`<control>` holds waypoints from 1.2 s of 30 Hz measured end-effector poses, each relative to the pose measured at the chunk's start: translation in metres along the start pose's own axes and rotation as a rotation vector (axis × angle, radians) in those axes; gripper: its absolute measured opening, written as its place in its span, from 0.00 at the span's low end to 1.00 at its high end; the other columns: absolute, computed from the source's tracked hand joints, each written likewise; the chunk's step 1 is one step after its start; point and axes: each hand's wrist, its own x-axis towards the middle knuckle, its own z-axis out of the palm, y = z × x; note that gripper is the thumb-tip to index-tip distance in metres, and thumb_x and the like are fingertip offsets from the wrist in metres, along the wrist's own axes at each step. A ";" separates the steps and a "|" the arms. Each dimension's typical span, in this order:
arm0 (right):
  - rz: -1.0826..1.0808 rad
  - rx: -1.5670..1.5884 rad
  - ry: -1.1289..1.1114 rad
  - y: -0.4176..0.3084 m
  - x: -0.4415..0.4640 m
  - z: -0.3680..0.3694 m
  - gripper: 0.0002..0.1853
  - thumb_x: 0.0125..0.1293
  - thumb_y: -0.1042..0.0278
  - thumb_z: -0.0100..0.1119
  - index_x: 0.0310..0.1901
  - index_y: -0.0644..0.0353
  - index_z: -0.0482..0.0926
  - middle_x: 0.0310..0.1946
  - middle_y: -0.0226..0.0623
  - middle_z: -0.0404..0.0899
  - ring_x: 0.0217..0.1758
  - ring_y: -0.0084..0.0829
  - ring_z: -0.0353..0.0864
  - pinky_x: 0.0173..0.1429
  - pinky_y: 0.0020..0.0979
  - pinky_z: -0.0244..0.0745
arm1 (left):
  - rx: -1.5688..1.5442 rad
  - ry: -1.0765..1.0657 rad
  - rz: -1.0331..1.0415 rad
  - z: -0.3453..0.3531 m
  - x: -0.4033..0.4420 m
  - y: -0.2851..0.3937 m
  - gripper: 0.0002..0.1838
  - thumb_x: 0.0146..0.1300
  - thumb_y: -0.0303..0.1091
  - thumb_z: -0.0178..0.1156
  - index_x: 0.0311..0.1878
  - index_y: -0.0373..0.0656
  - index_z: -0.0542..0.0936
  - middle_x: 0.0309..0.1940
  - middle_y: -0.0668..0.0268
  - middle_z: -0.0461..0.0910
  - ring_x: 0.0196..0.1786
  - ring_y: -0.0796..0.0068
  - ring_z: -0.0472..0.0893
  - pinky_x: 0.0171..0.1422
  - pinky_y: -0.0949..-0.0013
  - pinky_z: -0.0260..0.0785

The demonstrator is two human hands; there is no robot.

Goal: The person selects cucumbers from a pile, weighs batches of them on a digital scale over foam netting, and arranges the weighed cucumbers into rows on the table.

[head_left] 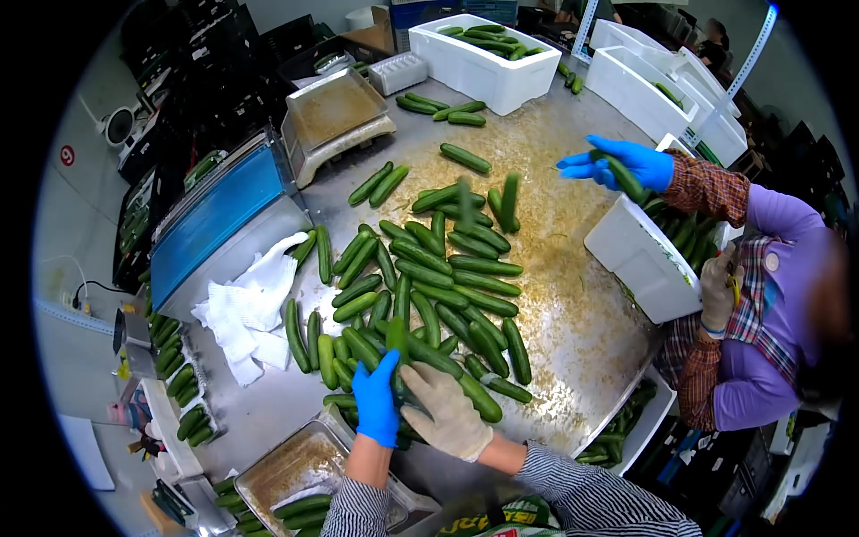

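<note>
Glossy green cucumbers [484,283], slender, loosely heaped, pointing various ways, on metal table [573,376]

A cucumber [395,333] by the blue-gloved left hand [376,403] looks blurred, its lower end hidden, so I can't tell whether the fingers grip it. The beige-gloved right hand [446,416] covers part of what lies beneath. Further up the counter [564,349], two more cucumbers [509,204] are smeared. The apron's print [501,519] is cut off below; the co-worker's head [830,300] is a blur.
</note>
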 end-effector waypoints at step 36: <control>0.641 -0.367 0.269 0.313 0.216 -0.162 0.32 0.66 0.64 0.55 0.71 0.60 0.65 0.62 0.57 0.74 0.65 0.54 0.74 0.70 0.40 0.66 | 1.590 0.018 0.119 -0.011 0.006 0.042 0.47 0.61 0.62 0.61 0.65 0.25 0.68 0.47 0.38 0.81 0.49 0.43 0.82 0.55 0.51 0.75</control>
